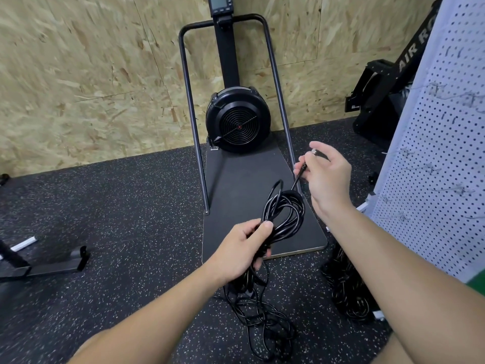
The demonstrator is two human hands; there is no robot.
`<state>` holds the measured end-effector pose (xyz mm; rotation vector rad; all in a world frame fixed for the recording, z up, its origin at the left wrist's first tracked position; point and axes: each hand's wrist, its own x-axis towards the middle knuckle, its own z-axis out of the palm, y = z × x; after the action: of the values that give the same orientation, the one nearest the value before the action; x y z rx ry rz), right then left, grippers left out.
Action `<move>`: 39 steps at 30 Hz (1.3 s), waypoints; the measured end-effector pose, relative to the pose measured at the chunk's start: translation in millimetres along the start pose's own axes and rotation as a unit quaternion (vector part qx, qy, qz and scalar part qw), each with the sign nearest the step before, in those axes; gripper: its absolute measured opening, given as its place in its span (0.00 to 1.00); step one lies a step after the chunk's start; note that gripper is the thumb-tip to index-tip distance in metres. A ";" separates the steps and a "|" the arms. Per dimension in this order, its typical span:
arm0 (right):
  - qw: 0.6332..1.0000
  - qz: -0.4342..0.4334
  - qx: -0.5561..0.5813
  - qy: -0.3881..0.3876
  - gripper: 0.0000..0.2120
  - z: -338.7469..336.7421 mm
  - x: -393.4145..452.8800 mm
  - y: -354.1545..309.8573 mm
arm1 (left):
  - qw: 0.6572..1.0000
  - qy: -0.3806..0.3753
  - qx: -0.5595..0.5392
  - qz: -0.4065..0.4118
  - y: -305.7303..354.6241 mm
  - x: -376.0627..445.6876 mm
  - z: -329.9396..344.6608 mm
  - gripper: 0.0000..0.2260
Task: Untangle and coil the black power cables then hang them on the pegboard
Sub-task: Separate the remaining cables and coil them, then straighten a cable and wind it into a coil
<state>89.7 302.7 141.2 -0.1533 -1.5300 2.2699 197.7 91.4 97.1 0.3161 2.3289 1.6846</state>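
Observation:
My left hand grips a bundle of black power cable, whose loops stand up above my fist. More of the cable hangs below the hand in a loose tangle on the floor. My right hand pinches a strand of the same cable near its end, up and to the right of the loops. The white pegboard stands at the right, with several metal hooks on it.
A black fan-wheel exercise machine with a flat base plate stands straight ahead against a chipboard wall. A second black machine is behind the pegboard. Another black cable pile lies by the pegboard's foot. Metal frame parts lie at left.

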 end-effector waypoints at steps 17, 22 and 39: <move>0.894 0.306 -0.059 -0.322 0.33 -22.7 -13.4 15.8 | 0.988 -0.047 -0.146 0.021 -4.1 9.1 0.4 0.17; 0.931 0.219 -0.074 -0.283 0.27 -35.4 -20.0 11.6 | 0.978 -0.071 -0.198 -0.012 -2.8 21.6 18.0 0.21; 0.939 0.136 -0.298 -0.110 0.21 -159.4 55.4 38.7 | 0.994 -0.064 -0.072 -0.056 -70.7 94.9 165.3 0.28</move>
<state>77.6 449.5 50.0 -0.3008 -2.4170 1.9841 159.6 248.0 -26.8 0.2522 2.0823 1.7139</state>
